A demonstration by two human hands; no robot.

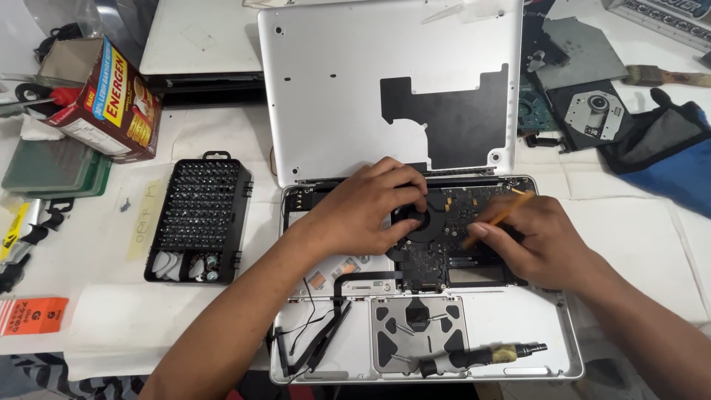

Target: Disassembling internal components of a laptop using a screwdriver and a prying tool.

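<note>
Two hands over an opened laptop, left hand fingers spread on round fan, right hand pinching thin orange stick

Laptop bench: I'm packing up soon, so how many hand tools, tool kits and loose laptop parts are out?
Hand tools: 3 – orange stick in the right hand, brush, wooden-handled tool
Tool kits: 1 – bit case
Loose laptop parts: 2 – bottom cover, disc drive
Total: 6
The left hand rests by the fan.

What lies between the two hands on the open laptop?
In the head view, the round black fan and a strip of dark circuit board lie between the left hand and right hand.
</note>
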